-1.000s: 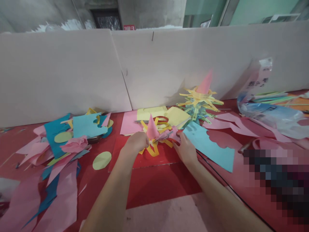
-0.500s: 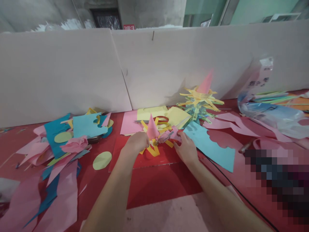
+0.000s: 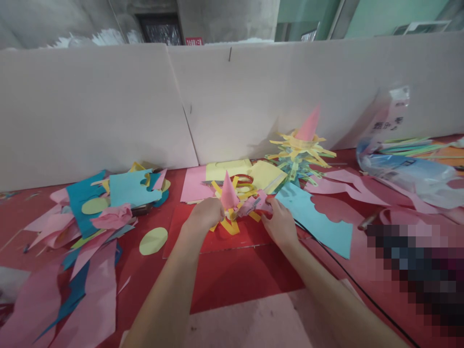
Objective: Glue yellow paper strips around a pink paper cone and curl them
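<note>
A pink paper cone stands upright amid curled yellow paper strips that spread out around its base. My left hand is closed at the left side of this piece, its fingertips pinching the base, partly hidden behind the knuckles. From the right, my right hand grips a pink glue gun, whose nozzle points left at the cone's lower edge. Its black cord trails away below my right forearm's far side. Under the piece lies a red board.
Behind are scissors on yellow sheets. A taller paper piece with a pink cone stands back right, near a plastic bag. Paper scraps heap at left, beside a pale green disc. A white panel walls the back.
The glue gun has tilted slightly at the cone's base, and its cord has shifted a little up near my right hand. My left hand stays in place.
</note>
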The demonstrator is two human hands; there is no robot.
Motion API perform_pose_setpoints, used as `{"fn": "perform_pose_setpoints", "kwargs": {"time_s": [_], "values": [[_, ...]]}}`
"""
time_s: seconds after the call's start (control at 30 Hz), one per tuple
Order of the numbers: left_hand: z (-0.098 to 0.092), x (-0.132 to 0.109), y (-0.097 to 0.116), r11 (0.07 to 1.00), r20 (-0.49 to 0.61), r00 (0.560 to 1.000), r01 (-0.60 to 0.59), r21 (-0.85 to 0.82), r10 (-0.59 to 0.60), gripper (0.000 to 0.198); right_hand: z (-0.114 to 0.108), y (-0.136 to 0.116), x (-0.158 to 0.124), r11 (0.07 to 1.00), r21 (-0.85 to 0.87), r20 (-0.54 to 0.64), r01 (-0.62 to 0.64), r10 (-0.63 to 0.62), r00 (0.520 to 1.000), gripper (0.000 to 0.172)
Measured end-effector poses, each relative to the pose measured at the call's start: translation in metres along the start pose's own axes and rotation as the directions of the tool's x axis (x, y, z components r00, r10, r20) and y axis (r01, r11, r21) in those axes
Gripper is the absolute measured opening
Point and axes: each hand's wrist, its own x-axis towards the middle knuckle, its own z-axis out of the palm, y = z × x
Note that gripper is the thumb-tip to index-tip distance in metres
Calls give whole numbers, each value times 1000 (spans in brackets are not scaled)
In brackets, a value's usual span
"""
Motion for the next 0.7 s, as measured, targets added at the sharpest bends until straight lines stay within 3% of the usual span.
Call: {"fn": "perform_pose_setpoints", "kwargs": {"time_s": [0.5, 0.7], "values": [[-1, 0, 1, 1000, 30, 999, 12, 20, -12, 26, -1, -1, -1, 1000, -12, -5, -1, 1, 1000, 24], [-2, -3, 2, 999, 0, 1000, -11, 33, 11, 23, -3, -2, 1, 975, 147, -51, -164, 173, 984, 33]]}}
